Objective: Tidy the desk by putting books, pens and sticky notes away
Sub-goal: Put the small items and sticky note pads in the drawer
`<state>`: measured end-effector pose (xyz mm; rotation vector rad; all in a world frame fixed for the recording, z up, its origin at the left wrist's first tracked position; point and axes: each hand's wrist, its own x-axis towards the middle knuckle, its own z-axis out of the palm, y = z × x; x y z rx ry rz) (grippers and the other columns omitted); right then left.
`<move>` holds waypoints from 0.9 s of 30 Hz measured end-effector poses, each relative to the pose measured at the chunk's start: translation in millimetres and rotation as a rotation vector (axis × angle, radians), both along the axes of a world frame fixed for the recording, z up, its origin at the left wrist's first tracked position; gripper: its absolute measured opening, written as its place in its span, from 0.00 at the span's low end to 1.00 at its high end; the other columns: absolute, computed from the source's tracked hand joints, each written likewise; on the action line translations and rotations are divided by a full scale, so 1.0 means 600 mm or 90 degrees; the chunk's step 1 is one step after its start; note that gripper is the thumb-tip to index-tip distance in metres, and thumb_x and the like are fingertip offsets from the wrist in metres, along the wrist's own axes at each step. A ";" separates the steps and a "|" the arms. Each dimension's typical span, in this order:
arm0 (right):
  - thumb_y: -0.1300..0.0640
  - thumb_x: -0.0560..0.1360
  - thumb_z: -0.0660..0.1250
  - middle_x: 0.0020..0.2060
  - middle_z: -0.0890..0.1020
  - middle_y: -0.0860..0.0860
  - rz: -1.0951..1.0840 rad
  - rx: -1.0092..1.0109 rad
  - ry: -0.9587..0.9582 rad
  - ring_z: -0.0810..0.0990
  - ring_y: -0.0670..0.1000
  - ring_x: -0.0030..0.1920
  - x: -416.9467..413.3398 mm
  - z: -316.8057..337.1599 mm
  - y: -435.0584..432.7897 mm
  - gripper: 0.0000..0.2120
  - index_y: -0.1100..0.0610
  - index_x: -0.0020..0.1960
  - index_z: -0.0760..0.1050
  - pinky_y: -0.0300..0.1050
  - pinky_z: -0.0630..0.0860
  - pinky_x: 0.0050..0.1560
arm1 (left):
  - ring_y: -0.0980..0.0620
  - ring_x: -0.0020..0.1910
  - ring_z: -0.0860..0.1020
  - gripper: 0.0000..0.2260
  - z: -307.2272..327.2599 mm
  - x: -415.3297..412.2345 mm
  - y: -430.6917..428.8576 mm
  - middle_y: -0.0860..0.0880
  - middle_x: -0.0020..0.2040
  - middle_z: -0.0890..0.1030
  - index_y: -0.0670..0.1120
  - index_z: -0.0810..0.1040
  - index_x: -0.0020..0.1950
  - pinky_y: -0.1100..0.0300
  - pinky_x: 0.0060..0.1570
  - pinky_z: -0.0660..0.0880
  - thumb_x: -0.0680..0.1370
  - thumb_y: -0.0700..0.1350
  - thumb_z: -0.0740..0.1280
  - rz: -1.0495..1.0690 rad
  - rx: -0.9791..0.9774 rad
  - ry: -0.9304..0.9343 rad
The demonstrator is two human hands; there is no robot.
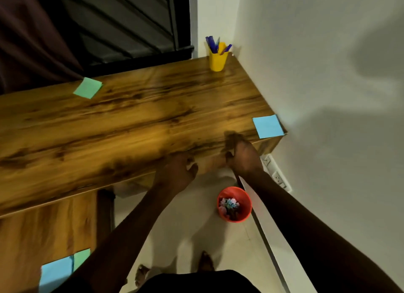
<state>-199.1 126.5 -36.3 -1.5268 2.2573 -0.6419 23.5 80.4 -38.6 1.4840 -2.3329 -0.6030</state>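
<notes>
The square blue paper sticky note (pixel 268 126) lies flat on the wooden bench (pixel 131 122), just forward-right of our right hand (pixel 243 159), its blurred fingers (pixel 234 139) extended, empty; our left hand (pixel 178 172), loosely curled and empty, is farther away.

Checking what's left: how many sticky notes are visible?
4: green note at the desk's back left, blue note at its right corner, lower blue note and lower green note bottom left, partly behind the arm; others may be hidden.

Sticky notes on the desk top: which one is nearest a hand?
The blue sticky note at the right corner of the desk, just beyond the right hand. The green sticky note lies far back-left.
</notes>
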 end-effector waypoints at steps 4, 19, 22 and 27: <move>0.58 0.72 0.73 0.80 0.60 0.58 -0.007 0.107 0.072 0.61 0.59 0.79 -0.069 -0.027 -0.008 0.44 0.59 0.82 0.55 0.55 0.66 0.77 | 0.51 0.48 0.82 0.10 0.011 -0.055 -0.005 0.53 0.50 0.85 0.51 0.82 0.53 0.59 0.50 0.76 0.75 0.54 0.72 -0.035 -0.018 -0.009; 0.58 0.77 0.62 0.71 0.77 0.55 0.125 0.058 0.379 0.75 0.58 0.70 -0.105 -0.085 -0.017 0.23 0.56 0.72 0.73 0.55 0.66 0.73 | 0.53 0.47 0.82 0.11 0.015 -0.068 -0.030 0.54 0.49 0.85 0.52 0.82 0.54 0.59 0.47 0.75 0.76 0.56 0.68 -0.041 -0.027 -0.063; 0.58 0.75 0.63 0.64 0.82 0.53 0.185 0.034 0.386 0.79 0.57 0.64 -0.081 -0.076 -0.018 0.20 0.54 0.66 0.78 0.55 0.69 0.70 | 0.51 0.46 0.81 0.08 0.023 -0.054 -0.037 0.52 0.47 0.84 0.51 0.81 0.50 0.56 0.48 0.78 0.77 0.54 0.67 -0.044 -0.017 -0.063; 0.53 0.78 0.59 0.58 0.85 0.52 0.254 -0.008 0.380 0.81 0.56 0.62 -0.018 -0.051 -0.022 0.21 0.52 0.69 0.76 0.55 0.68 0.71 | 0.49 0.43 0.81 0.08 0.032 -0.018 -0.062 0.50 0.44 0.84 0.51 0.82 0.50 0.53 0.48 0.80 0.78 0.53 0.68 -0.007 0.062 -0.041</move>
